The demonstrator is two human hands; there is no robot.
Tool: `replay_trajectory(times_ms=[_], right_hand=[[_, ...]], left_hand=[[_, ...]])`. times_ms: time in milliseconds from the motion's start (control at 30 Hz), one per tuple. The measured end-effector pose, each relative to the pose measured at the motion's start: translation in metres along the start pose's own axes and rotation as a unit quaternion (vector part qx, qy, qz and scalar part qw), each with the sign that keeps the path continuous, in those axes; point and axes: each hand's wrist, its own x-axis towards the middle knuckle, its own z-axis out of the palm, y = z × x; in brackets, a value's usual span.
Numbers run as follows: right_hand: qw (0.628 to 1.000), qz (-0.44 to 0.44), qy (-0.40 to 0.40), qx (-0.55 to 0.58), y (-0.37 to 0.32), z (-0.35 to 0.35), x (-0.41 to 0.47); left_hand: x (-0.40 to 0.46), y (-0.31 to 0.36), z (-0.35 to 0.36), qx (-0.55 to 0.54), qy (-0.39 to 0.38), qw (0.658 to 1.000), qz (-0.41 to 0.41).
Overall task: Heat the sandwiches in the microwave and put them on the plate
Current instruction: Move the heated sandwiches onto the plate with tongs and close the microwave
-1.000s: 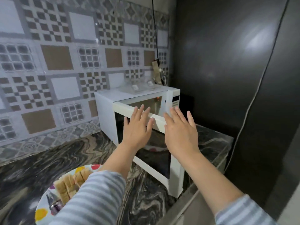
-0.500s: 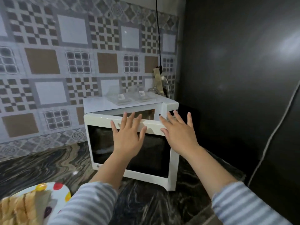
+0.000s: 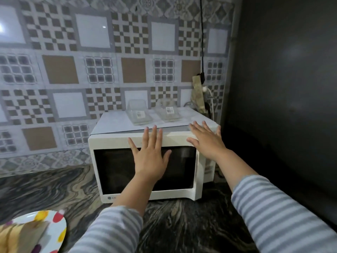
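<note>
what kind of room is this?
Most likely a home kitchen: a white microwave stands on a dark marbled counter against a patterned tiled wall, with a spotted plate of sandwiches nearby.

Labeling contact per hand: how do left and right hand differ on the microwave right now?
The left hand lies flat on the door, over its dark window, fingertips reaching the white top band. The right hand lies higher, at the top right corner of the microwave, fingers over the top edge. The left points straight up; the right angles up and left. Both are open, fingers spread, gripping nothing, in striped sleeves.
</note>
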Motion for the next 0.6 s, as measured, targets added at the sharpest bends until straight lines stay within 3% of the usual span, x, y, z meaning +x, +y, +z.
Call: replay_trajectory(times_ms=[267, 467, 600], right_hand=[[1.0, -0.031, -0.002, 0.003, 0.014, 0.01, 0.041], [0.998, -0.062, -0.025, -0.018, 0.034, 0.006, 0.063], [0.996, -0.081, 0.008, 0.025, 0.042, 0.008, 0.068]], left_hand=[[0.036, -0.007, 0.003, 0.055, 0.024, 0.998, 0.035], [0.073, -0.007, -0.016, 0.051, -0.072, 0.996, 0.033], [0.078, -0.001, -0.02, 0.046, -0.078, 0.996, 0.001]])
